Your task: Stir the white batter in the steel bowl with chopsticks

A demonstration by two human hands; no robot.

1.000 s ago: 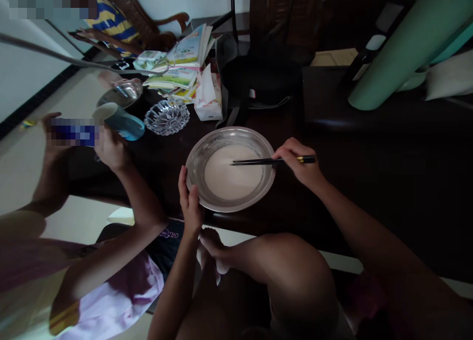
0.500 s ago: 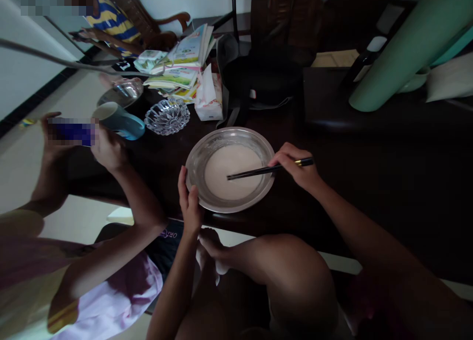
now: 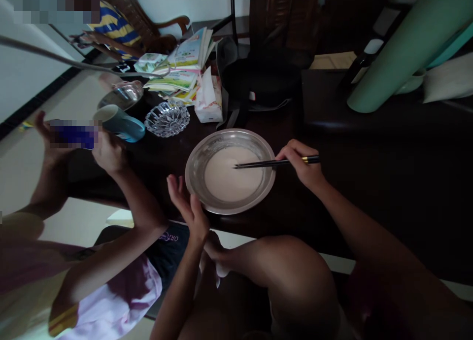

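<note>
A wide metal bowl stands on the dark table, with a pale, milky batter inside. My right hand is closed round a pair of black chopsticks with a gold band. The chopsticks reach over the bowl's right rim, their tips at the batter near its middle. At the bowl's lower left, my left hand is open with fingers spread. Its thumb is by the rim; whether it touches I cannot tell.
Behind the bowl are a tissue pack, a glass dish, a blue mug, another metal bowl, stacked booklets and a black bag. A green cylinder leans at right. Another person's hands hold a device at left.
My left hand's fingers have come off the bowl's rim and spread to the left. My right hand has shifted slightly right, and the chopstick tips have moved up and right.
</note>
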